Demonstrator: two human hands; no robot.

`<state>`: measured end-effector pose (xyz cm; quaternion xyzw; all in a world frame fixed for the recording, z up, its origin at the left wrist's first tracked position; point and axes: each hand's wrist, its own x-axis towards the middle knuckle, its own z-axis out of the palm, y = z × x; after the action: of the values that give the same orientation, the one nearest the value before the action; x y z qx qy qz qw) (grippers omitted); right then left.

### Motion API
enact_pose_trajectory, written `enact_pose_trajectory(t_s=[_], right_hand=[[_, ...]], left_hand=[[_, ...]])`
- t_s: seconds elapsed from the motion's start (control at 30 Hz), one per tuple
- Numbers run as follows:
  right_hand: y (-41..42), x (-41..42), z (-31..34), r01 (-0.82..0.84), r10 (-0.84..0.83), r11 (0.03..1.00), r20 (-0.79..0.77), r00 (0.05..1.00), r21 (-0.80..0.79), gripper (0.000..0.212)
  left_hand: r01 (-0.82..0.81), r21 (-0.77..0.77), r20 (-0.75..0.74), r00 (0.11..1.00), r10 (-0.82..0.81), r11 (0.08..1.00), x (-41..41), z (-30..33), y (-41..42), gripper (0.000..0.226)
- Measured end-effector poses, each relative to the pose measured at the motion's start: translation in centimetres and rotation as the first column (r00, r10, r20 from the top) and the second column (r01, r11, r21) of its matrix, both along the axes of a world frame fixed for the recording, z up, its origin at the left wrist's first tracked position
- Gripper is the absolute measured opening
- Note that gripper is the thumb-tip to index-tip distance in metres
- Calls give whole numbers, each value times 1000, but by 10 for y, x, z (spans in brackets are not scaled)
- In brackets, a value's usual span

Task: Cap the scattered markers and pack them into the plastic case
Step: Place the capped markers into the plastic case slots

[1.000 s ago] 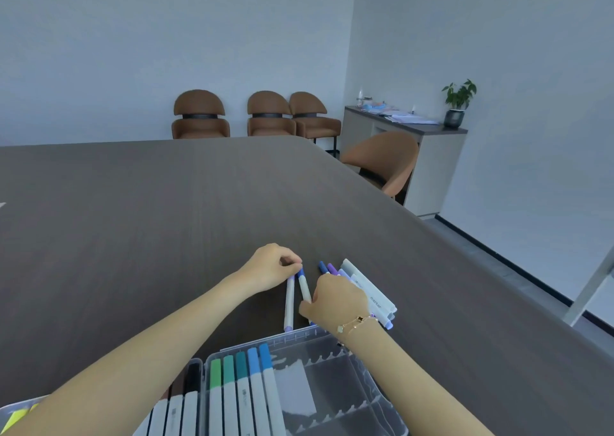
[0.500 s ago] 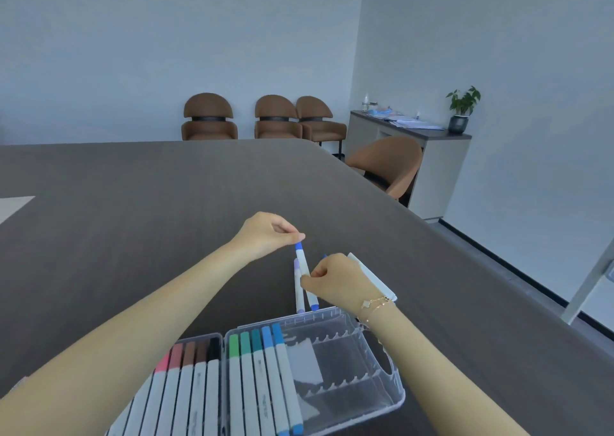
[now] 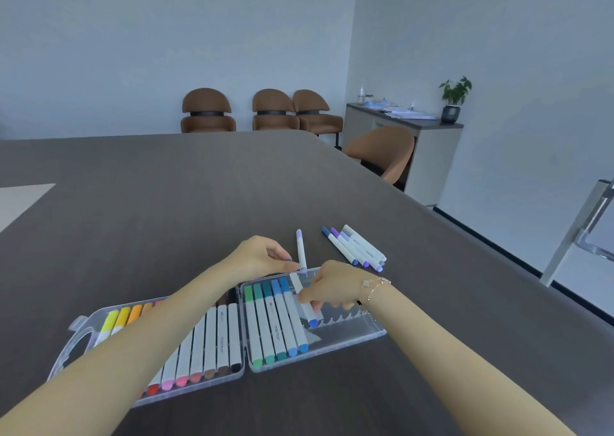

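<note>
The clear plastic case (image 3: 365, 331) lies open on the table, with rows of capped markers in both halves. My right hand (image 3: 332, 286) and my left hand (image 3: 262, 256) together hold a blue marker (image 3: 307, 306) over the case's right half, beside the blue and green markers (image 3: 275, 322) lying there. The right hand grips the marker's middle and the left fingertips pinch its far blue end at the case's back edge. A lilac-capped marker (image 3: 301, 249) lies on the table just behind the case. Several blue and purple markers (image 3: 355, 248) lie grouped to its right.
The dark table (image 3: 166, 203) stretches far ahead, with its right edge slanting close to the loose markers. A pale sheet (image 3: 20, 199) lies at the left edge. Brown chairs (image 3: 262, 110), a cabinet (image 3: 405, 130) and a plant (image 3: 453, 100) stand beyond the table.
Both hands have brought the blue marker back from the table to over the case's right half. The view has tipped down, showing the whole case.
</note>
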<state>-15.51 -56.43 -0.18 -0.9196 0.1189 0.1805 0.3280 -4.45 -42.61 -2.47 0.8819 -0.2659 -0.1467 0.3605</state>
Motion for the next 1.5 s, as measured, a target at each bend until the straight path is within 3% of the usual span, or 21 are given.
enact_pose_trajectory(t_s=[0.1,0.3,0.43,0.67,0.73,0.8,0.9,1.03,1.3,1.5], right_hand=[[0,-9,-3,-47,46,998,-32,998,-36,13],[0,-18,-11,-67,67,996,-5,998,-50,34],[-2,-19,-15,-48,48,999,31,998,-2,26],[-9,-10,-18,-90,90,993,-5,996,-76,37],[-17,-7,-15,-36,38,999,57,998,-36,41],[-35,4,-14,139,-122,989,245,962,-52,46],[-67,26,-12,368,-261,913,440,859,-177,30],[-85,56,-21,365,-230,865,375,898,-344,24],[-89,84,-37,335,-173,820,359,917,-463,23],[-78,89,-38,395,-190,811,444,875,-432,20]], left_hand=[[39,22,-10,999,-39,999,-7,-4,1,31],[59,27,18,998,-60,998,-13,-12,2,27],[38,-13,13,999,-38,999,-13,-18,3,27],[81,43,38,996,-82,996,-7,-17,-1,29],[84,50,44,995,-86,995,-2,-15,-3,26],[64,19,94,993,-65,998,7,-13,-11,17],[-1,-35,201,980,8,999,30,-8,-34,17],[-45,-59,225,973,57,997,63,-2,-74,23],[46,161,272,958,-89,986,85,-16,-123,30],[28,74,214,976,-43,997,83,-16,-120,22]])
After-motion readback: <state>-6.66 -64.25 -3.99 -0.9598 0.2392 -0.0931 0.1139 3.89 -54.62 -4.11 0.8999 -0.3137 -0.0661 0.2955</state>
